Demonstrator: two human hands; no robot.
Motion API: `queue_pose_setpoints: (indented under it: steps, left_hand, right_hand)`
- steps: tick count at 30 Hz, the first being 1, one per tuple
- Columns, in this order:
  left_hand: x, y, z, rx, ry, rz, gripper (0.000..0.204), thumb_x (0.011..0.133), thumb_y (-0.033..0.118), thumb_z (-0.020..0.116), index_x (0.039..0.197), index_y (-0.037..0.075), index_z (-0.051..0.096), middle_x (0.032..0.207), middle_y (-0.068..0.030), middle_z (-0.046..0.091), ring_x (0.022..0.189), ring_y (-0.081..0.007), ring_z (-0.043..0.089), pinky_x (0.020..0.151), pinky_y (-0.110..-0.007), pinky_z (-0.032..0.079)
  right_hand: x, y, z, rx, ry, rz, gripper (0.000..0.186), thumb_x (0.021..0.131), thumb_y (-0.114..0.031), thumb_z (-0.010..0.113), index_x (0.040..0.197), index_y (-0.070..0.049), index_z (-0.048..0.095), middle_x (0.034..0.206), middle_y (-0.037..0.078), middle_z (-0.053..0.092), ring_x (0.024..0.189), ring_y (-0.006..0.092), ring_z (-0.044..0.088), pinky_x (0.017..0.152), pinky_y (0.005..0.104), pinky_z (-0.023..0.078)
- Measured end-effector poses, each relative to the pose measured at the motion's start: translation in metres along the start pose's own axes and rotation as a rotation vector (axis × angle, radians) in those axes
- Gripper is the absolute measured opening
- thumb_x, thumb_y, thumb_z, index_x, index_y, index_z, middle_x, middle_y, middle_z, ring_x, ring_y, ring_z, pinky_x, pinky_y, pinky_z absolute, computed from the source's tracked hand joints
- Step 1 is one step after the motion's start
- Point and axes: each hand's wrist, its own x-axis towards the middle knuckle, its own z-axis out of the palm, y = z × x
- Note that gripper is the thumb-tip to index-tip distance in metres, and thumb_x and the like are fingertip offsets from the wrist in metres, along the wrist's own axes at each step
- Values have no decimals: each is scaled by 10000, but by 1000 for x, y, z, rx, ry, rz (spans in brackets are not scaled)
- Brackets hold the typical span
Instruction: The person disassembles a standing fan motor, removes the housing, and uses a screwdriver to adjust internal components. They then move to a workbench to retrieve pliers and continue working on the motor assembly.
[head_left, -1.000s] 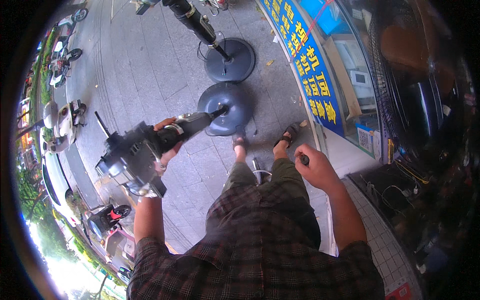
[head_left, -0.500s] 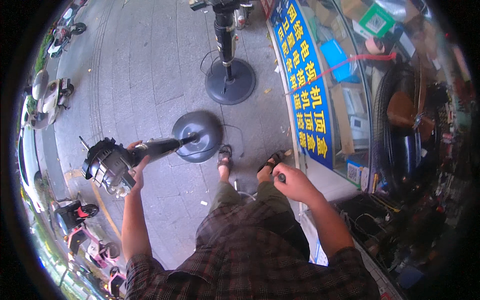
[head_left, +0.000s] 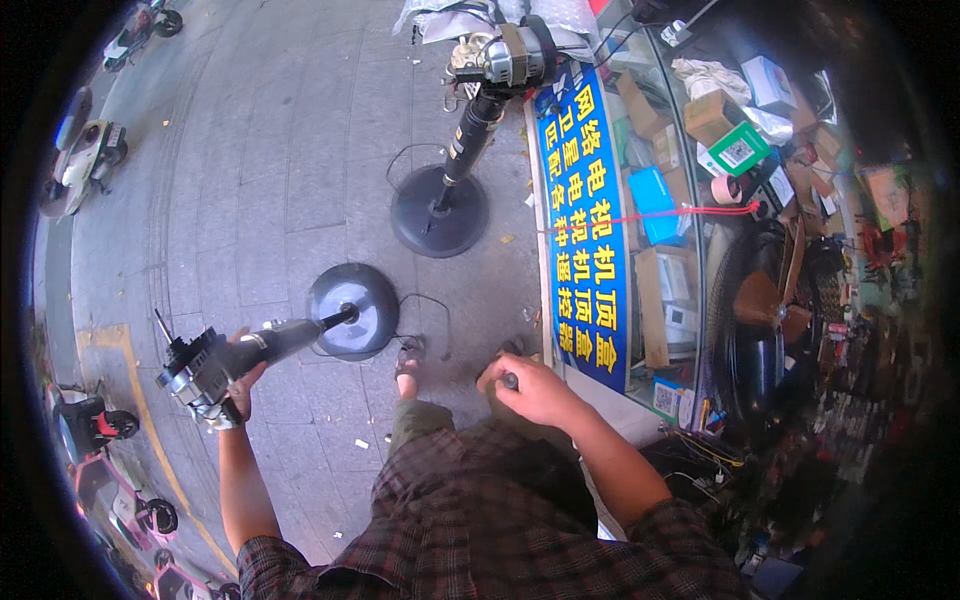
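A pedestal fan without its blades and guard stands tilted at my left, its bare motor [head_left: 190, 378] on top of a dark pole [head_left: 275, 340] that runs down to a round grey base [head_left: 375, 300]. My left hand [head_left: 246, 388] is wrapped round the neck just under the motor. In front of my right thigh, my right hand [head_left: 540, 392] is closed in a fist. The dark rounded end of a handle [head_left: 511, 381] pokes out of it; the rest is hidden, so its kind does not show.
A second bladeless pedestal fan [head_left: 468, 140] stands ahead. Along the right runs a glass display counter with a blue sign [head_left: 585, 230], boxes inside and a red cord [head_left: 690, 211]. Near its end sits a fan with brown blades [head_left: 765, 305]. Scooters [head_left: 85, 160] are parked far left.
My view has shifted toward the counter and farther ahead, bringing the second fan's motor fully into sight. Both hands keep their holds; the held fan remains tilted.
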Motion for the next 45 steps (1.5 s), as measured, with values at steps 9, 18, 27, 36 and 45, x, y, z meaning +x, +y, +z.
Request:
queue_pose_setpoints:
  steps: [9, 18, 27, 36, 45]
  left_hand:
    - [-76, -91, 60, -618, 519, -591, 552, 1005, 225, 659, 1494, 60, 463, 1526, -134, 492, 1317, -297, 549, 1088, -439, 465]
    - [94, 146, 314, -124, -391, -259, 656, 994, 297, 709, 1506, -18, 446, 1348, -129, 622, 1215, -227, 603, 1058, -365, 475]
    - [285, 247, 385, 52, 99, 299, 1093, 812, 335, 910, 1593, -18, 231, 1554, -237, 426, 1419, -348, 451, 1088, -416, 484]
    - [362, 256, 385, -69, -498, 229, 530, 826, 194, 893, 1270, 37, 649, 1204, -62, 699, 1126, -181, 640, 993, -354, 517]
    - [335, 252, 420, -225, -356, 265, 287, 840, 103, 819, 1087, 0, 717, 1018, -29, 732, 911, -132, 665, 829, -319, 543]
  right_hand:
    - [56, 42, -14, 187, 20, -92, 197, 906, -178, 735, 1006, -43, 632, 905, 188, 710, 844, 383, 695, 767, 465, 523]
    - [59, 89, -115, 130, 594, -132, 186, 913, -172, 744, 937, -24, 634, 902, 154, 668, 886, 360, 597, 785, 467, 485]
    - [48, 105, -138, 331, 607, 15, 175, 964, -173, 700, 954, -16, 622, 881, 145, 634, 867, 328, 606, 779, 422, 486]
    - [32, 89, -105, 461, 556, 125, 159, 995, -158, 670, 953, -21, 602, 815, 92, 673, 812, 229, 644, 771, 383, 501]
    - [-10, 67, -88, 485, 625, 229, 193, 1020, -190, 656, 977, -10, 600, 851, 102, 686, 841, 216, 695, 768, 368, 529]
